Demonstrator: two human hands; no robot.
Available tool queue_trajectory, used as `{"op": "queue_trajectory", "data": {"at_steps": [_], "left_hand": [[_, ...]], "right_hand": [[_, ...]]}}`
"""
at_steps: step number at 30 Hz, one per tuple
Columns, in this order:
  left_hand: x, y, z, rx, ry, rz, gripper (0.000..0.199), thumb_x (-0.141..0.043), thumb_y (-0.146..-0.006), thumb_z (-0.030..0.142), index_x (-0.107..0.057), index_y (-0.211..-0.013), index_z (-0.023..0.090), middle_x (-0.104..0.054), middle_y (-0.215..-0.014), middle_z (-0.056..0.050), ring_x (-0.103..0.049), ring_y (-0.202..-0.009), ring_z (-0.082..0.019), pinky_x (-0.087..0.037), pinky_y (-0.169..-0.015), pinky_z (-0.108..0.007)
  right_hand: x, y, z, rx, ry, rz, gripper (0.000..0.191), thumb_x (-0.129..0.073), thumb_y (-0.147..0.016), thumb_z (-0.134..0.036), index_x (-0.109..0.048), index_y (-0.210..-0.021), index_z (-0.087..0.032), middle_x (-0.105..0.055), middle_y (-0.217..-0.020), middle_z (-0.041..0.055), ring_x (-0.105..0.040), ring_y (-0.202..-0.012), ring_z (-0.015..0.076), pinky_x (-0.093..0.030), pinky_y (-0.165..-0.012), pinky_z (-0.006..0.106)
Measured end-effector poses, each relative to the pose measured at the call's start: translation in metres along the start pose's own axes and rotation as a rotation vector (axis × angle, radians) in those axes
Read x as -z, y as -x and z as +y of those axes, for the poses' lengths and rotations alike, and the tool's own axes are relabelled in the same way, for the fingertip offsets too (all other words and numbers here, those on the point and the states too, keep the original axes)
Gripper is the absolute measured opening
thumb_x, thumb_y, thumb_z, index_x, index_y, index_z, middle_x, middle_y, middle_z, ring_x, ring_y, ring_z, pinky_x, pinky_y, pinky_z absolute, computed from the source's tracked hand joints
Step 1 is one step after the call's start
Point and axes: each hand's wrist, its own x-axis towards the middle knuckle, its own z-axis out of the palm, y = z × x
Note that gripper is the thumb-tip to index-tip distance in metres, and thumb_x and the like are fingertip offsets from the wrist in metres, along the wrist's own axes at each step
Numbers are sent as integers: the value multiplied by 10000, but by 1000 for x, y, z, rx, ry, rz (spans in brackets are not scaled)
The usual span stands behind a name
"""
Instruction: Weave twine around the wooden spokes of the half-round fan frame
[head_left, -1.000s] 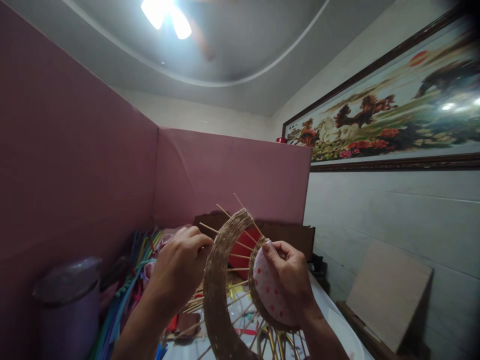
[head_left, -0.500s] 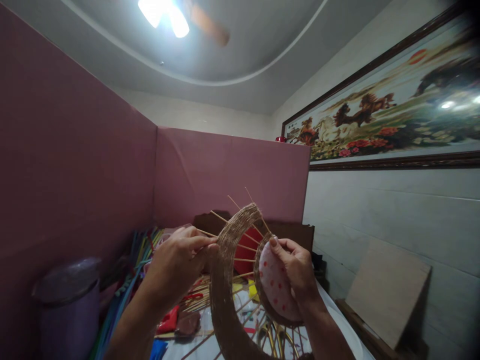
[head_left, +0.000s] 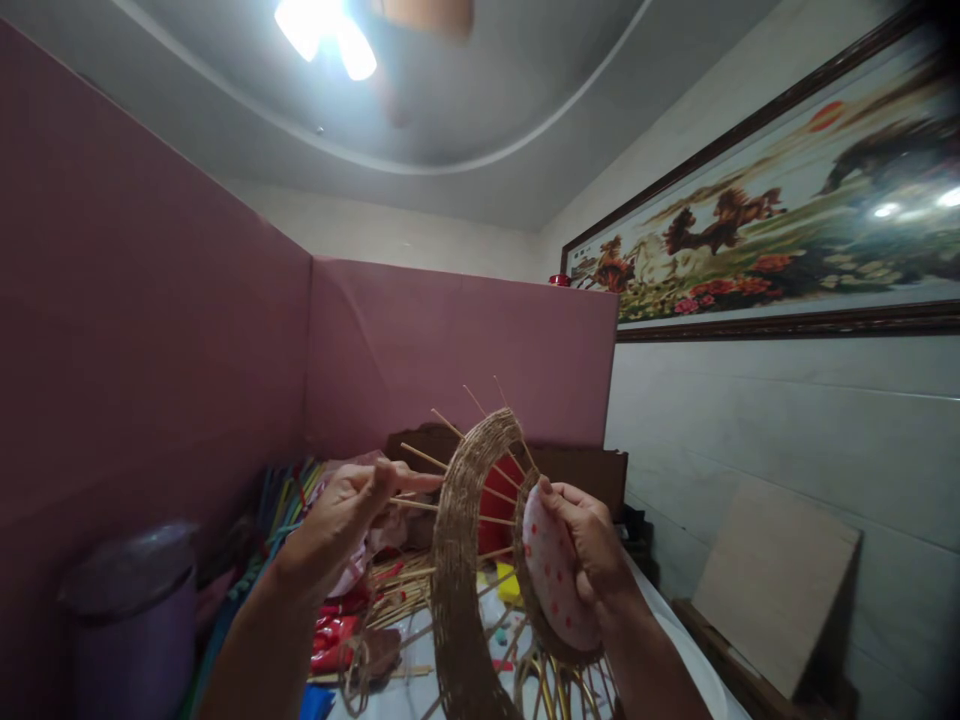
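A ring of brown twine [head_left: 461,540] is woven over thin sticks that radiate from a smaller twine-edged disc [head_left: 559,580] with pink, red-spotted cloth. My right hand [head_left: 592,535] grips the disc's upper right edge, thumb on the cloth. At the ring's outer left side, my left hand [head_left: 360,500] has a finger stretched toward the twine among the stick ends; its other fingers are curled, and whether they hold the strand is too small to tell. Loose twine [head_left: 360,665] hangs below my left hand.
Golden-handled scissors [head_left: 551,685], red packets [head_left: 334,640] and a yellow piece [head_left: 508,584] lie on the white table. A purple bin [head_left: 135,640] stands left, colored sticks beside it. A board [head_left: 776,580] leans on the right wall.
My left hand has shifted a little left and its finger now points along the ring. The ring has turned slightly, showing more stick ends, and loose twine now hangs at its left.
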Motion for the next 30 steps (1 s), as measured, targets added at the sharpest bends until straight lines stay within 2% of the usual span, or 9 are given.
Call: {"op": "queue_trajectory", "data": {"at_steps": [3,5,10,13,17,21,26,30], "left_hand": [[-2,-1,-2,66,229,-63,719,-333,-705,729,-735,-850,151,-507,-644,-39,-414,-602,-122,-329,-493,-219],[-3,-1,-2,72,293,-86,732,-337,-693,737,-731,-864,144,-480,-622,-32,-391,-599,-119,-294,-469,-208],[-3,-3,-5,69,170,-98,513,-506,-744,575,-718,-893,132,-478,-598,-10,-332,-545,-87,-251,-450,-194],[-3,-4,-5,78,129,-95,359,-559,-767,457,-718,-873,153,-542,-628,-14,-403,-567,-89,-321,-502,-197],[-7,-2,2,72,113,-102,289,-574,-767,397,-706,-840,151,-626,-787,-65,-537,-725,-159,-415,-629,-262],[-8,-1,7,-45,-74,-56,244,-581,-762,363,-689,-725,148,-609,-728,-53,-549,-720,-164,-424,-632,-272],[-9,1,5,-148,-461,79,176,-573,-756,303,-692,-757,173,-596,-701,-40,-511,-619,-146,-393,-545,-272],[-18,4,4,-274,-799,183,136,-562,-748,210,-697,-754,205,-611,-703,-31,-525,-681,-171,-396,-622,-307]], "right_hand": [[0,-1,2,-26,-56,-15,285,-729,-592,-378,-553,-620,-156,-515,-506,-38,-428,-451,85,-331,-439,206],[0,-2,4,-27,-77,1,281,-736,-585,-367,-553,-620,-156,-520,-508,-41,-435,-457,85,-337,-446,204],[0,-5,5,33,-55,84,267,-747,-563,-354,-583,-631,-155,-542,-531,-41,-452,-488,86,-356,-474,200],[0,-5,4,44,-62,131,267,-755,-540,-351,-595,-628,-156,-543,-534,-46,-445,-489,82,-357,-481,198],[0,-5,2,59,-29,168,260,-747,-546,-361,-601,-626,-162,-554,-540,-49,-454,-504,91,-366,-497,205],[2,-7,3,89,5,197,273,-743,-551,-386,-603,-638,-169,-548,-526,-51,-448,-502,100,-369,-501,220],[4,-9,3,144,61,261,304,-740,-545,-416,-614,-649,-160,-543,-537,-45,-434,-504,101,-363,-507,231],[5,-10,3,197,108,283,298,-732,-558,-420,-621,-643,-157,-548,-559,-45,-434,-533,100,-356,-525,228]]}}
